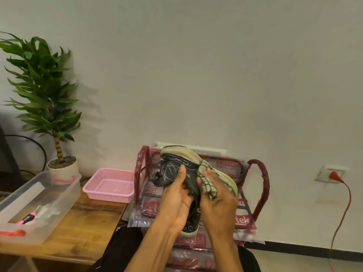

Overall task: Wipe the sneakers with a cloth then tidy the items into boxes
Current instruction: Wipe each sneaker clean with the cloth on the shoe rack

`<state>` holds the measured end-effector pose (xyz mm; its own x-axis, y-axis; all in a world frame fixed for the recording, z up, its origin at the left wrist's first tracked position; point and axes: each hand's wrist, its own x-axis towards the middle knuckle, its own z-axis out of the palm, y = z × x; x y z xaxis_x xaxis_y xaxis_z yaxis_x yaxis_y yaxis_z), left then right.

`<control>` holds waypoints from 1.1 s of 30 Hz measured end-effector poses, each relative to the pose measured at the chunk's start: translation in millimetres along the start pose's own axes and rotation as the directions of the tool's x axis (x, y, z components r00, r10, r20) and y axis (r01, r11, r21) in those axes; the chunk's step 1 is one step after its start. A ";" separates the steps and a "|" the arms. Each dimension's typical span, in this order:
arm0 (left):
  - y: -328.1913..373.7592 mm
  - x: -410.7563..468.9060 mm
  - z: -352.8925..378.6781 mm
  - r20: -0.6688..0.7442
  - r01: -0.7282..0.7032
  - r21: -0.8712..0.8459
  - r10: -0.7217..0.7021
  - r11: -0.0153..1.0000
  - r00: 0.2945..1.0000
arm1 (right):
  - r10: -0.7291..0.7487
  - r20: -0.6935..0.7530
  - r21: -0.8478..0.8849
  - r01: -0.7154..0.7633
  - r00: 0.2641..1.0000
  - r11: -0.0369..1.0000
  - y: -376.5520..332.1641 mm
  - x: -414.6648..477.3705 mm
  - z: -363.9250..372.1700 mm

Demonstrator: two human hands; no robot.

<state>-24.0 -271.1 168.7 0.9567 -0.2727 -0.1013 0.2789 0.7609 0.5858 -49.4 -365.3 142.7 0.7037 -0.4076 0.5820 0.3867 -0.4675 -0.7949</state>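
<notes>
A black sneaker (172,171) with a pale yellowish sole is held up in front of me, sole turned to the upper right. My left hand (175,201) grips its black upper, thumb pressed on the side. My right hand (218,205) holds a checked cream-and-black cloth (208,181) against the shoe next to the sole. A second sneaker's toe (189,230) shows below my wrists; most of it is hidden.
A clear plastic box (64,195) with a pink marker inside and a pink basket (110,185) stand on a wooden table (82,228) at left. A plastic-wrapped red chair (259,185) is behind the shoe. A potted plant (45,95) and a red cable (341,209) flank it.
</notes>
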 end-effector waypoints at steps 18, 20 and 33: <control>0.9 1.2 -3.3 0.009 0.020 0.012 -0.020 1.000 1.000 | 0.044 0.122 -0.106 -0.031 0.992 0.994 -26.6 4.9 -27.4; 0.1 1.7 -2.1 0.000 0.034 -0.006 -0.034 0.999 0.999 | 0.001 0.214 -0.148 0.031 0.977 0.989 -26.6 -0.8 -20.8; 7.7 5.2 2.8 0.012 0.046 -0.051 -0.045 0.998 0.999 | -0.195 0.225 -0.203 0.242 0.955 0.949 -13.4 -9.1 -4.0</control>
<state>-17.2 -268.3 174.9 0.9421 -0.3139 -0.1179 0.3263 0.7770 0.5384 -63.4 -358.5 148.7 0.7304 -0.1211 0.6722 0.4161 -0.7015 -0.5786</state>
